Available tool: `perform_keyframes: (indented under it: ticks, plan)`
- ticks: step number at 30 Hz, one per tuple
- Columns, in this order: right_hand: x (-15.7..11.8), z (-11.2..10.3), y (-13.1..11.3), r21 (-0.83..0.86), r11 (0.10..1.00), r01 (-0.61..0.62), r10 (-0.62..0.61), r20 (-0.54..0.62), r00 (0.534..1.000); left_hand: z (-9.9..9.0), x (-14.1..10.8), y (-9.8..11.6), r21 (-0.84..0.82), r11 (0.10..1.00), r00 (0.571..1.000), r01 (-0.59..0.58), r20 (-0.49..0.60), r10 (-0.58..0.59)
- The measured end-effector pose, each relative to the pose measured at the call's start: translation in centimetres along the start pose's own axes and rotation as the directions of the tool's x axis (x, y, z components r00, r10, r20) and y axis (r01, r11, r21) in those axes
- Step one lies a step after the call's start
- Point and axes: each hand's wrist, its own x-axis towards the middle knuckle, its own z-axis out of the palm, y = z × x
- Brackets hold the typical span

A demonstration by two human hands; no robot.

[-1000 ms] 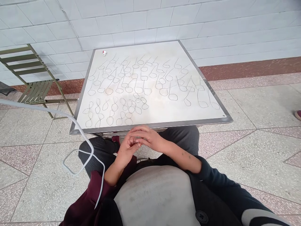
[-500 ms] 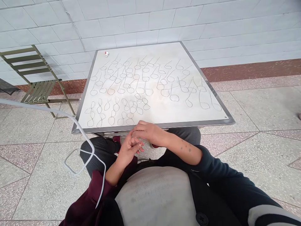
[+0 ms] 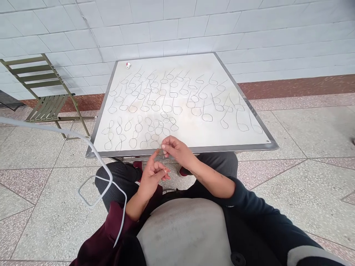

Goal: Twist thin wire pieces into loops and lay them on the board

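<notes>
In front of the table's near edge, my left hand [image 3: 151, 177] pinches a thin wire [image 3: 163, 159] between thumb and fingertips, its index finger stretched upward. Just above it, my right hand [image 3: 177, 150] is closed, thumb against fingers, on the upper part of the same wire. The wire's exact shape is too fine to make out. On the white tabletop [image 3: 194, 135] beyond lie many bent wire pieces: looped ones with a straight tail [image 3: 207, 117] further back, and figure-eight ones [image 3: 108, 141] at the near left.
A small red and white object [image 3: 128, 65] sits at the table's far left corner. A green slatted folding chair [image 3: 52, 105] stands to the left by the tiled wall [image 3: 177, 27]. A pale cable [image 3: 94, 149] hangs across the left side, in front of my knee.
My right hand has shifted from over the left fingers to a pinch slightly higher, uncovering the wire between the hands. The left index finger now points up. The view has tilted slightly.
</notes>
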Motion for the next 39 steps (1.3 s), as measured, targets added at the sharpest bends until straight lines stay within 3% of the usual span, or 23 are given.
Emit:
perform_keyframes:
  ticks: [6, 7, 11, 15, 19, 23, 27, 34, 39]
  plan:
    - [-1.8, -0.2, 1.7, -0.054, 0.997, -0.061, 0.074, 0.294, 0.953, -0.3, 0.0, -0.2, -0.062, 0.997, 0.997, -0.034, -0.068, 0.03]
    - [-2.2, 0.0, 2.1, -0.075, 0.996, -0.057, 0.077, 0.295, 0.952, -0.3, 0.0, -0.1, -0.058, 0.998, 0.996, -0.031, -0.08, 0.026]
    - [-3.1, 0.5, 2.9, -0.335, 0.941, 0.042, -0.003, 0.116, 0.993, 0.0, -0.1, 0.3, 0.001, 1.0, 0.992, -0.027, -0.123, 0.027]
    - [-3.3, 0.8, 2.5, -0.427, 0.902, 0.066, -0.024, 0.102, 0.994, 0.1, -0.2, 0.7, 0.078, 0.997, 0.994, -0.009, -0.111, 0.017]
    - [-3.2, 1.1, 2.2, -0.37, 0.929, -0.004, 0.032, 0.07, 0.997, 0.0, -0.3, 0.7, 0.087, 0.996, 0.998, -0.001, -0.063, 0.006]
    - [-2.7, 1.2, 2.1, -0.18, 0.98, -0.087, 0.097, 0.049, 0.994, 0.1, -0.3, 0.4, 0.066, 0.998, 0.999, 0.008, -0.033, -0.006]
    - [-2.1, 1.1, 2.0, -0.055, 0.994, -0.099, 0.106, 0.128, 0.986, 0.1, -0.2, 0.2, 0.044, 0.998, 0.999, 0.033, -0.014, -0.033]
    - [-1.3, -0.1, 1.5, -0.13, 0.991, -0.025, 0.053, 0.214, 0.975, -0.9, -0.2, 0.1, -0.043, 0.997, 0.997, 0.059, 0.06, -0.056]
    - [-0.6, -0.8, 1.1, -0.144, 0.989, 0.03, 0.016, 0.305, 0.952, -1.4, -0.2, 0.4, 0.053, 0.998, 0.997, 0.044, 0.057, -0.047]
